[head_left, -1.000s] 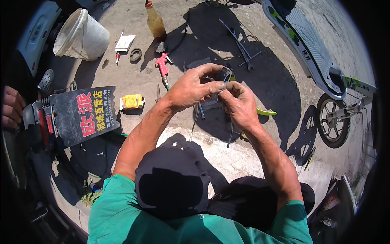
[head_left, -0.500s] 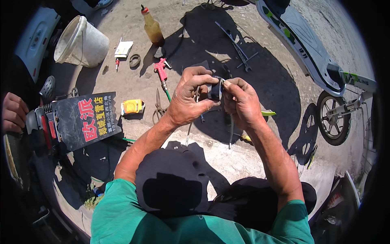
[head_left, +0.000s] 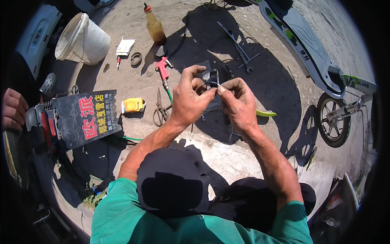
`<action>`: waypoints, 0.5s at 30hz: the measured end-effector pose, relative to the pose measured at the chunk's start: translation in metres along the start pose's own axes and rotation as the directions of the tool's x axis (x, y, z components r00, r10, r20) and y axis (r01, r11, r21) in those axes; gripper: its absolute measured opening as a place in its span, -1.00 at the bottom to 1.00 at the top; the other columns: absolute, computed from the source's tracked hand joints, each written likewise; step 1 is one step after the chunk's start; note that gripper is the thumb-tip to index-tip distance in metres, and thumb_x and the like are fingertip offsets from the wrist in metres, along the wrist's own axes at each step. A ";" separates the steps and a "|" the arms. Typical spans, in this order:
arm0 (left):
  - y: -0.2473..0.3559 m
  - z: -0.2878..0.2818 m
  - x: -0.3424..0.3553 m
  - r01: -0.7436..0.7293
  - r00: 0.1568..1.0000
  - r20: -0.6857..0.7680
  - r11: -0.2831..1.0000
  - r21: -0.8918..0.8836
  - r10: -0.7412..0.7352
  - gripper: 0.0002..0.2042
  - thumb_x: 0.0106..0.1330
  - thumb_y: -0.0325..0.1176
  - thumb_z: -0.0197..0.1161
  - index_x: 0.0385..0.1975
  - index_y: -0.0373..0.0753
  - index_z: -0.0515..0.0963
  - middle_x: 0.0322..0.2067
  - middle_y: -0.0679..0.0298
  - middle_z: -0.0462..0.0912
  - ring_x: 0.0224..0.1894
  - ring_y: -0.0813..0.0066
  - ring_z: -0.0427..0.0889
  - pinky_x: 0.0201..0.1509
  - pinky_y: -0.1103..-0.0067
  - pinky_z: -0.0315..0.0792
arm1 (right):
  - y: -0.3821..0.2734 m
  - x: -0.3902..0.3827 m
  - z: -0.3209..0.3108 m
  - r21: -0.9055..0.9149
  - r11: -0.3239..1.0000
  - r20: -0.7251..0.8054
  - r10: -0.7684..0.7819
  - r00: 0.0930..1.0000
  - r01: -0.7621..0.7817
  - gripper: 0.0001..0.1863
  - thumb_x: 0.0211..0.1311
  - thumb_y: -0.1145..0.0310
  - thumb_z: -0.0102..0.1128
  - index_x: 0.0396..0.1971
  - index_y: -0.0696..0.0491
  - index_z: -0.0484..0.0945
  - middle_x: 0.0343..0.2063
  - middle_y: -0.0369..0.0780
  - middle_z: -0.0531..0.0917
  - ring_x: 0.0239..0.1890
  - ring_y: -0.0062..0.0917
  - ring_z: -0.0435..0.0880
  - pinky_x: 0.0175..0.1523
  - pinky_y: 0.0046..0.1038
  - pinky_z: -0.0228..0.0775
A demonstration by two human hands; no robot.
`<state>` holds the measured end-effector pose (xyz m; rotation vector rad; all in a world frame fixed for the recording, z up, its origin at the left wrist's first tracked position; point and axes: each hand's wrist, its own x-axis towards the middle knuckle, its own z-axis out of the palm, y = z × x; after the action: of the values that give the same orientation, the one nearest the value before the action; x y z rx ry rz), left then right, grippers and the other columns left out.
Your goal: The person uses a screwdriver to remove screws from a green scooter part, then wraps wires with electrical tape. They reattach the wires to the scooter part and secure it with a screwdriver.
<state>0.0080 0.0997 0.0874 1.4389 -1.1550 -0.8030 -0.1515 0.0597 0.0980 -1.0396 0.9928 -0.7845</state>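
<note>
Between my hands is a small dark cylindrical part with a pale rim (head_left: pixel 213 77); its exact kind I cannot make out. My left hand (head_left: pixel 189 99) grips it from the left, thumb and index finger closed around its side. The fingertips of my right hand (head_left: pixel 239 105) are pinched at the part's lower right edge. A thin pale strand (head_left: pixel 191 132) hangs below my left hand, and another thin piece shows under the right one. Scissors (head_left: pixel 161 110) lie on the ground left of my left hand, near a red air blow gun (head_left: pixel 163 70) on a green hose.
A white bucket (head_left: pixel 87 42), a bottle of brown liquid (head_left: pixel 155 29), a black ring (head_left: pixel 136 59) and an orange-yellow packet (head_left: pixel 133 105) stand or lie to the left. Wrenches (head_left: pixel 240 53) lie ahead. A scooter (head_left: pixel 304 44) is at right; another person's hand (head_left: pixel 14 107) shows far left.
The part has turned and shifted slightly up and left in my hands. My right fingertips have slid lower along its edge, and the hanging strands have shifted.
</note>
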 end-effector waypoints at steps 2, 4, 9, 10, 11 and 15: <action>0.000 -0.004 0.002 0.051 0.995 0.085 0.997 0.064 -0.056 -0.45 0.25 -0.50 0.41 0.23 -0.39 0.37 -0.57 0.29 0.65 -0.48 0.71 0.59 -0.41 0.67 0.45 | 0.003 0.001 0.000 0.022 0.997 0.021 -0.068 0.997 0.068 -0.82 0.42 0.41 0.30 -0.21 0.19 0.50 -0.42 -0.27 0.65 -0.36 -0.70 0.64 -0.25 -0.61 0.54; -0.005 -0.010 0.008 0.167 0.956 0.228 0.982 0.088 -0.183 -0.30 0.26 -0.51 0.36 0.40 -0.42 0.22 -0.44 0.21 0.71 -0.37 0.61 0.69 -0.30 0.62 0.56 | 0.003 0.001 -0.003 0.028 0.995 0.062 -0.096 0.993 0.094 -0.82 0.41 0.42 0.29 -0.22 0.19 0.50 -0.37 -0.24 0.66 -0.31 -0.66 0.68 -0.17 -0.56 0.61; -0.007 -0.019 0.019 0.427 0.879 0.451 0.677 -0.600 -0.155 -0.16 0.26 -0.45 0.44 0.47 -0.43 0.06 -0.03 0.03 0.69 0.00 0.35 0.73 0.17 0.43 0.59 | 0.006 0.001 -0.005 0.034 0.990 0.119 -0.142 0.983 0.139 -0.83 0.43 0.39 0.31 -0.25 0.12 0.48 -0.47 -0.37 0.56 -0.48 -0.80 0.43 -0.40 -0.65 0.26; -0.008 -0.019 0.020 0.449 0.873 0.465 0.613 -0.650 -0.147 -0.13 0.27 -0.42 0.45 0.48 -0.44 0.00 -0.02 0.03 0.68 0.01 0.33 0.73 0.20 0.40 0.60 | 0.007 0.002 -0.005 0.023 0.988 0.124 -0.155 0.980 0.153 -0.83 0.44 0.38 0.31 -0.25 0.10 0.48 -0.49 -0.40 0.54 -0.52 -0.83 0.38 -0.46 -0.68 0.19; -0.008 -0.020 0.020 0.469 0.868 0.477 0.545 -0.695 -0.137 -0.09 0.28 -0.38 0.46 0.48 -0.45 -0.05 -0.02 0.02 0.66 0.03 0.32 0.73 0.22 0.37 0.61 | 0.007 0.003 -0.007 -0.015 0.987 0.136 -0.159 0.978 0.162 -0.83 0.44 0.38 0.31 -0.25 0.10 0.48 -0.48 -0.40 0.54 -0.50 -0.83 0.39 -0.45 -0.68 0.20; -0.017 -0.022 0.024 0.569 0.813 0.530 0.520 -0.637 -0.240 -0.41 0.31 -0.32 0.48 0.28 -0.41 0.44 -0.06 0.16 0.71 -0.01 0.38 0.72 0.14 0.46 0.58 | 0.015 0.004 -0.006 -0.073 0.958 0.191 -0.261 0.946 0.279 -0.82 0.43 0.38 0.33 -0.24 0.09 0.49 -0.45 -0.40 0.55 -0.46 -0.82 0.41 -0.42 -0.67 0.22</action>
<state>0.0393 0.0830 0.0774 0.7958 -0.5397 -1.7531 -0.1545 0.0591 0.0815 -1.3283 0.7491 -0.8534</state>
